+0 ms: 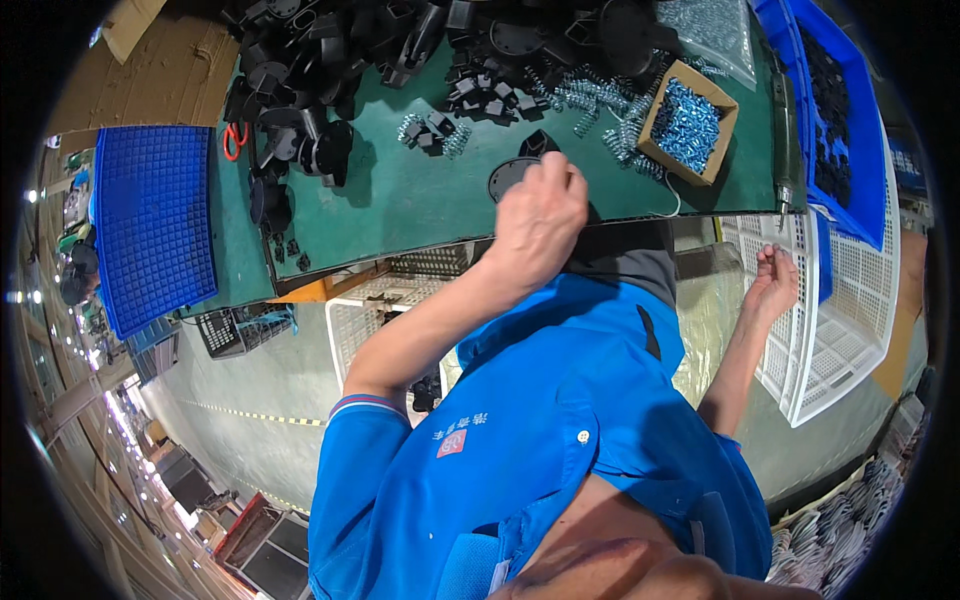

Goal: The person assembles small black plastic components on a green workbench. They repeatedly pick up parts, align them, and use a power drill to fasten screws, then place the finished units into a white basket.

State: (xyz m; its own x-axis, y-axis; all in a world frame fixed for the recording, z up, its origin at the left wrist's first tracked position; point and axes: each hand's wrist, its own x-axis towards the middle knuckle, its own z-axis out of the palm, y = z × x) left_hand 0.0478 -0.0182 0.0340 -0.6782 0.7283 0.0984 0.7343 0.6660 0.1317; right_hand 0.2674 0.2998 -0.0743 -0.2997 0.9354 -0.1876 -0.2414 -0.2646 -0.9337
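Observation:
My left hand (541,212) is over the near edge of the green table, its fingers closed at a black plastic part with a round disc base (506,179). The hand hides much of that part. My right hand (773,287) is off the table's right corner, fingertips pinched together; whatever they hold is too small to make out. Just beyond it, a dark cylindrical power screwdriver (785,145) points its silver tip towards the hand. A cardboard box (728,105) of bluish screws (688,125) stands between the hands, farther back, with loose metal springs (628,135) beside it.
Black plastic parts (325,150) pile along the back and left, near orange-handled scissors (234,142). Small black blocks (490,97) lie mid-table. A blue bin (868,205) and white crate (800,370) stand right; a blue grid tray (155,225) is left.

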